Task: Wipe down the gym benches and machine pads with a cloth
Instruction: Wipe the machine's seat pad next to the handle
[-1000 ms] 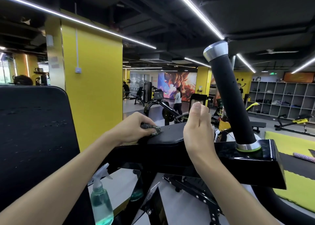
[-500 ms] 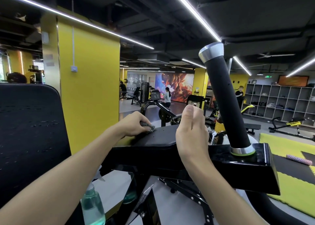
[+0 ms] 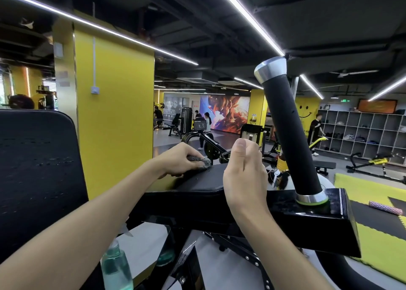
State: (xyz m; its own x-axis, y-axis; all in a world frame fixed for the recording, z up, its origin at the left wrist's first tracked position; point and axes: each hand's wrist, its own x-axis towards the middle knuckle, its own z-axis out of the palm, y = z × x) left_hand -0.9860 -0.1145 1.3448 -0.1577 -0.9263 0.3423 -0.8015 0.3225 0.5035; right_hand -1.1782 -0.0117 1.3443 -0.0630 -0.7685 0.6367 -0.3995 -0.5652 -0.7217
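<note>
Over the last second the right hand has drawn its fingers in from a flatter, thumb-up pose to a loose fist, and the spray bottle has slid lower in the view, while the left hand has kept the cloth on much the same spot of the arm pad. The left hand lies palm down with its fingers curled over the bunched grey cloth, pressing it onto the far left part of the black pad's top. The right hand sits at the near right edge of the same pad, thumb on top, fingers curled in, and nothing can be seen held in it. Just to its right a black foam-covered handle with a silver cap rises at a tilt from the glossy black machine frame. A large black back pad fills the left side of the view, with a yellow pillar behind it. The spray bottle, holding pale green liquid, stands low beneath the left forearm, its nozzle hidden by the arm. On the right, yellow and black floor mats carry a patterned foam roller, and grey cubby shelves line the far wall.
</note>
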